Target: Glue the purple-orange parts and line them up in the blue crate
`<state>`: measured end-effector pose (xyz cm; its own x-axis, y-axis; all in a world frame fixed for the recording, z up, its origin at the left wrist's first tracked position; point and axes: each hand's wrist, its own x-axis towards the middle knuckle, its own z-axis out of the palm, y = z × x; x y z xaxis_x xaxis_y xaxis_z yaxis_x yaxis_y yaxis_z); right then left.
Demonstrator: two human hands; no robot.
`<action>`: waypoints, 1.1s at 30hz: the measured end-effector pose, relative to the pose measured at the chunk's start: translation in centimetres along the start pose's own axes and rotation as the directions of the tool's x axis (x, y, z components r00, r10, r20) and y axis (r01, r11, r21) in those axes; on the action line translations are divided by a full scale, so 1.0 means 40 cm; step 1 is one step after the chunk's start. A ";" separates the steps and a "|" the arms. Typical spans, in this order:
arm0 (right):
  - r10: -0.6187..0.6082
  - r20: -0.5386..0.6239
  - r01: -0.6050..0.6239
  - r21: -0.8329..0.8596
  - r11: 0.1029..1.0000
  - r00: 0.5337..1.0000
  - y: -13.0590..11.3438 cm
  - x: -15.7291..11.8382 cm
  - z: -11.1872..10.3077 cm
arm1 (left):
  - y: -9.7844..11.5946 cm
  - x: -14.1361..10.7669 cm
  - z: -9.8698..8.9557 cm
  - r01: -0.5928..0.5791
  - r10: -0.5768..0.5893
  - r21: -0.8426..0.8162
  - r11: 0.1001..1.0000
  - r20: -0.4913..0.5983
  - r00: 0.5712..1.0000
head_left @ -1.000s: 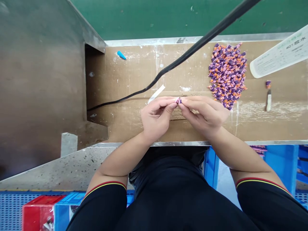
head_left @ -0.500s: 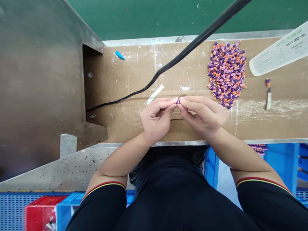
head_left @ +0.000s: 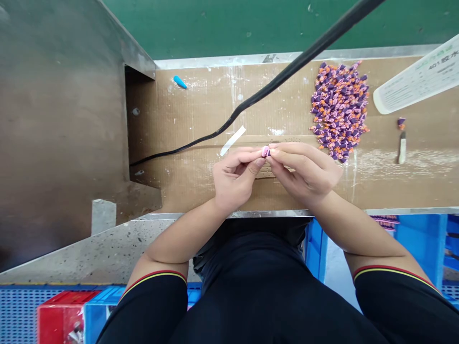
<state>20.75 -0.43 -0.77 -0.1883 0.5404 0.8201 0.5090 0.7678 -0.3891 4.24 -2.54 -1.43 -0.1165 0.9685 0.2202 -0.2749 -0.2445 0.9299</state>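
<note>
A small pink-and-purple piece (head_left: 266,151) is pinched at the fingertips in front of my body, over the cardboard-covered bench. My right hand (head_left: 304,169) grips its purple side between thumb and forefinger. From the other side, my left hand (head_left: 234,177) has its forefinger and thumb tips closed against the pink part. The fingers cover some of the piece, so its full shape is hidden. Just beyond my left hand lies a white strip (head_left: 233,140). To the right of my right hand is a heap of small purple, pink and orange pieces (head_left: 339,110).
A black cable (head_left: 251,99) crosses above the bench. At right are a white bottle (head_left: 412,79), a single purple-and-orange piece (head_left: 401,123) and a small light-handled tool (head_left: 402,149). A blue cone-shaped cap (head_left: 180,82) lies far left, near a metal housing (head_left: 64,119).
The fingertips of my left hand have shifted slightly, and more of the pink part shows between the hands. My right hand keeps its pinch. The whole view has moved a little.
</note>
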 end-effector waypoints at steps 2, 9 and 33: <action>0.013 0.014 -0.013 -0.028 1.000 1.000 0.001 0.001 0.001 | 0.000 -0.001 0.002 0.015 -0.015 -0.013 1.000 0.008 1.000; -0.031 -0.041 0.033 0.042 0.999 0.999 0.013 0.003 0.014 | 0.006 -0.005 -0.003 0.076 -0.076 0.017 0.997 0.017 0.997; 0.001 -0.057 -0.005 -0.071 0.997 0.998 0.026 -0.008 0.030 | -0.051 -0.002 0.000 0.184 -0.175 -0.200 0.962 0.065 0.982</action>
<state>20.34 0.61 -1.95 -0.1396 0.5211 0.8420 0.5684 0.7384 -0.3627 4.80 -2.12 -3.35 -0.0039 0.9973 0.0732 -0.4765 -0.0662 0.8767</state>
